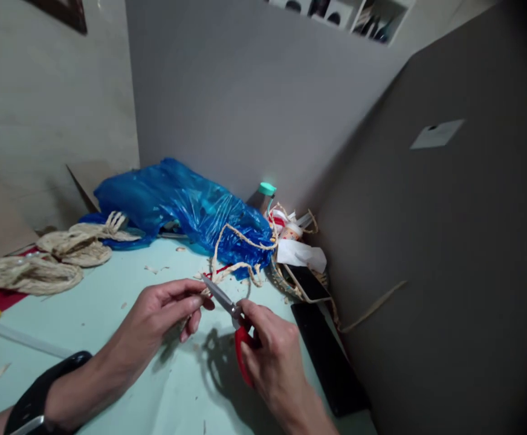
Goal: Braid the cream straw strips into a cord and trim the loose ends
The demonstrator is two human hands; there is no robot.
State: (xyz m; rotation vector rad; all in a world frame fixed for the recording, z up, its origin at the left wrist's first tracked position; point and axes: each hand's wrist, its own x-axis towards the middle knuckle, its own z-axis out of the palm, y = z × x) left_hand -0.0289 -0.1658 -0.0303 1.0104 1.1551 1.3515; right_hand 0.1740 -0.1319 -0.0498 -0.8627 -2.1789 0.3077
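Note:
My right hand [270, 347] grips a pair of scissors [220, 296] by its red handles. The blades point up and left, with their tips at the fingers of my left hand [168, 311]. Those fingers are pinched on a natural-fibre cord [220, 275], and a bit of red string [222, 270] shows beside it. From there the cord loops up over the blue plastic bag. Whether the blades touch the cord, I cannot tell. A black band sits on my left wrist.
A blue plastic bag [173, 196] lies along the grey partition. Braided fibre pieces [32, 272] rest at left. On the right are a basket [281, 281], a phone-like dark slab [309, 283], a long black flat object [329, 356] and a bottle with a green cap [267, 189].

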